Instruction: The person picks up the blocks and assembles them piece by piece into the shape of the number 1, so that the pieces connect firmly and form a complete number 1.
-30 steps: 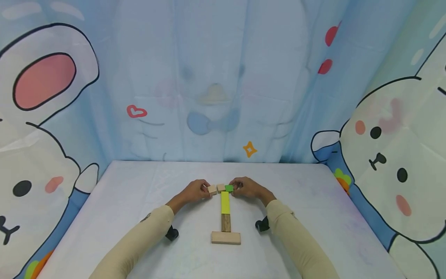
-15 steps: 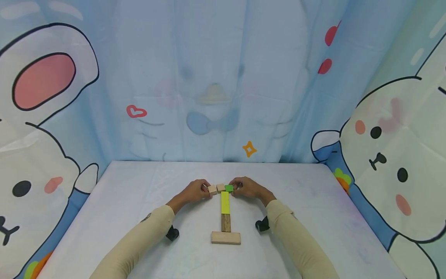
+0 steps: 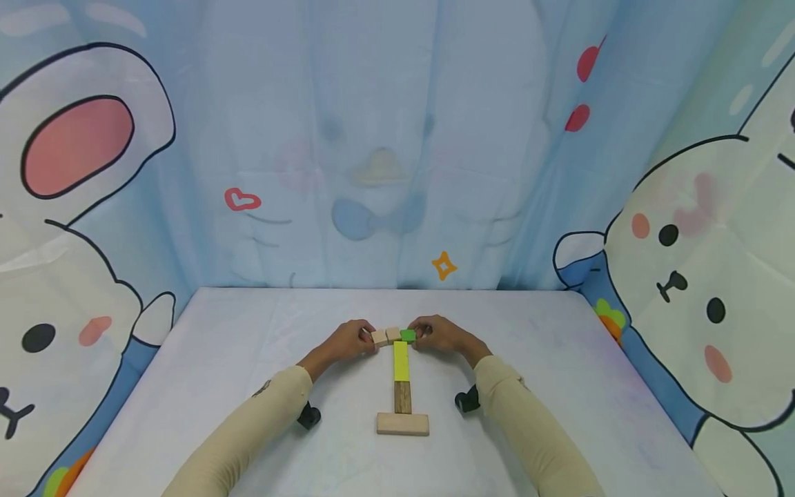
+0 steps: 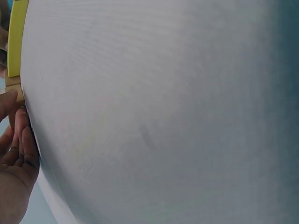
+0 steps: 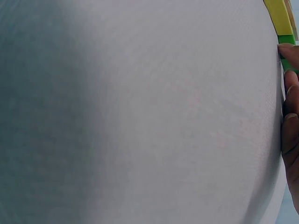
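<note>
A row of small blocks lies across the far end of a yellow block (image 3: 401, 361). At the row's left end, my left hand (image 3: 349, 340) pinches a plain wooden cube (image 3: 379, 338) between thumb and fingers. Beside it sits another wooden cube (image 3: 393, 334), then a green block (image 3: 407, 335). My right hand (image 3: 442, 333) pinches green at the row's right end; the right wrist view shows green on both sides of the thumb (image 5: 290, 53). The fingers partly hide both ends of the row. In the left wrist view, the thumb (image 4: 7, 103) presses the held cube.
A dark brown wooden block (image 3: 402, 397) continues the yellow block's line towards me, ending at a wide plain wooden block (image 3: 402, 424) set crosswise. All lie on a white-covered table (image 3: 261, 310). A blue printed curtain (image 3: 373, 138) hangs behind. Black wrist cameras hang beneath both forearms.
The held wooden cube has shifted very slightly right, against the neighbouring wooden cube. Both hands keep their grips and otherwise stay nearly still.
</note>
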Demonstrator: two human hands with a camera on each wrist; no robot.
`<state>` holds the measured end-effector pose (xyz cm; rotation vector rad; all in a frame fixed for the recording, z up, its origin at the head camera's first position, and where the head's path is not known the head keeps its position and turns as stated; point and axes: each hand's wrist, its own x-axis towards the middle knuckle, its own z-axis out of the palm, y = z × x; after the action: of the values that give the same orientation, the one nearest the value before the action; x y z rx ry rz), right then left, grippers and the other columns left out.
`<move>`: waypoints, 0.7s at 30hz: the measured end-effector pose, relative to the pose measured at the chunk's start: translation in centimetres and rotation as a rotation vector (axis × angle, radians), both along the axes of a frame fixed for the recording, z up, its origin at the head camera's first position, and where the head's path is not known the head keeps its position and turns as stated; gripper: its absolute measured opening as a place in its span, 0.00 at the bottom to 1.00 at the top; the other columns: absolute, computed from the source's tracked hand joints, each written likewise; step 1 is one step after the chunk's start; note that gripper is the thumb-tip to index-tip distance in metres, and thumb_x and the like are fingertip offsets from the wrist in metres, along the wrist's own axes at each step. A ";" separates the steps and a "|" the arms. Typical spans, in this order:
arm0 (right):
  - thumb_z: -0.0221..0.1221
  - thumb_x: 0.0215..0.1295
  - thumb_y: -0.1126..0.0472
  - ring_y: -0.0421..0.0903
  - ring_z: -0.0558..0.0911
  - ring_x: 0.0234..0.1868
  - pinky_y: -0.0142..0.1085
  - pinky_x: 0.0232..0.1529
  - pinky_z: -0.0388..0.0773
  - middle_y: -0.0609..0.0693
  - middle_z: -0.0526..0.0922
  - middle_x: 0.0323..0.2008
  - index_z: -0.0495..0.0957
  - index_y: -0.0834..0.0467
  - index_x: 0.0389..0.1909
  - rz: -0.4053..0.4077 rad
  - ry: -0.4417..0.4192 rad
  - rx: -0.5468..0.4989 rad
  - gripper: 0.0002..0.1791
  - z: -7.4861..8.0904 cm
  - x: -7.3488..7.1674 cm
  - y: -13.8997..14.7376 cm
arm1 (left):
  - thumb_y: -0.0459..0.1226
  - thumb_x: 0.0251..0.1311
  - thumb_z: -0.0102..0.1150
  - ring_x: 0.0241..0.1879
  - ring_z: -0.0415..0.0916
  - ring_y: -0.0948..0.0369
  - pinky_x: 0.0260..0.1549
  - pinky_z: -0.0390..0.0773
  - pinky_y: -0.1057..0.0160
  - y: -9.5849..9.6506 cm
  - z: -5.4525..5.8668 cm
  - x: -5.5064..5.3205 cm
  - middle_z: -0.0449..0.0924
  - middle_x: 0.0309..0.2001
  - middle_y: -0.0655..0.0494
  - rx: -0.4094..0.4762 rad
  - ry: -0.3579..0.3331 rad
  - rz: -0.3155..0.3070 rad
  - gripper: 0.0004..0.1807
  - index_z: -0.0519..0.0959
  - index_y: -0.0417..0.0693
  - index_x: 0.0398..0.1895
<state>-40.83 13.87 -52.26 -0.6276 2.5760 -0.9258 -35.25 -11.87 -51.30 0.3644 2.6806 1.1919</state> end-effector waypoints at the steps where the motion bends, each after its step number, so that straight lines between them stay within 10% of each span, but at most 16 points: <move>1: 0.69 0.62 0.60 0.43 0.72 0.40 0.37 0.45 0.70 0.47 0.78 0.37 0.81 0.57 0.55 -0.001 -0.004 -0.004 0.20 0.0 0.0 0.0 | 0.34 0.59 0.69 0.31 0.74 0.63 0.32 0.72 0.67 0.0 -0.1 0.0 0.82 0.33 0.55 0.001 -0.002 0.003 0.17 0.79 0.39 0.51; 21: 0.68 0.62 0.59 0.44 0.73 0.41 0.39 0.46 0.70 0.47 0.78 0.37 0.80 0.56 0.56 -0.005 0.003 0.009 0.20 0.0 0.0 0.1 | 0.34 0.60 0.69 0.32 0.75 0.64 0.34 0.74 0.66 0.1 -0.3 -0.1 0.83 0.34 0.54 0.004 0.001 -0.009 0.19 0.78 0.38 0.53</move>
<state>-40.80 13.93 -52.28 -0.6204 2.5839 -0.9149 -35.38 -11.81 -51.63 0.3776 2.6742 1.1954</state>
